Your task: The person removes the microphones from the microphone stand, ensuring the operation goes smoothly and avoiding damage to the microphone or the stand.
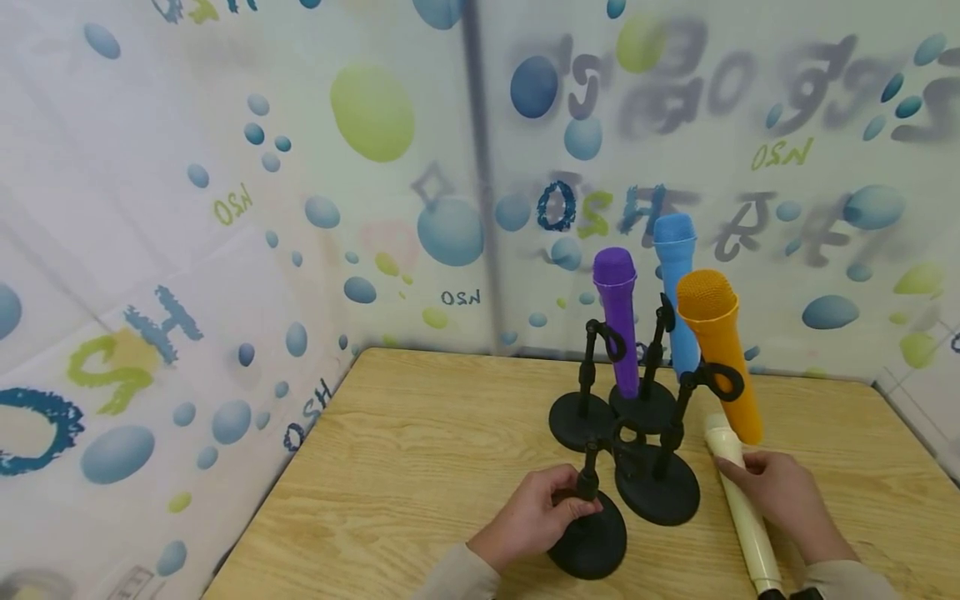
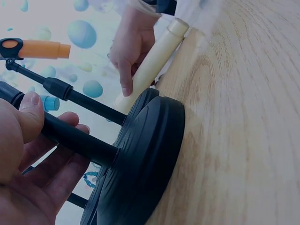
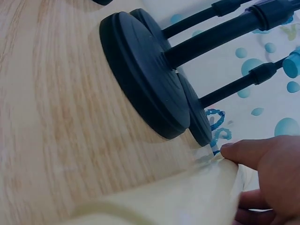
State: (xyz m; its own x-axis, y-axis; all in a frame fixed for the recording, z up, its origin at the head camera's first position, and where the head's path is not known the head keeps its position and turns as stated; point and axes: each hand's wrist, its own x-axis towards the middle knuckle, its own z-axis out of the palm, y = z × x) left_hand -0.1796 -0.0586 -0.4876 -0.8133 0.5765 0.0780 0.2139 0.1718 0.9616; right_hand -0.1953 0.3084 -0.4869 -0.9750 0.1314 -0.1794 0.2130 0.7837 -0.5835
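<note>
My left hand grips the stem of the nearest black microphone stand, whose round base is on the table; its clip at the top holds no microphone. In the left wrist view the thumb and fingers lie around that stem. My right hand grips a cream microphone that lies along the table to the right of the stands. Behind the hands, purple, blue and orange microphones sit tilted in the clips of the other black stands.
The wooden table carries all the stands, grouped right of centre with their bases close together. A white patterned cloth hangs behind and to the left of the table.
</note>
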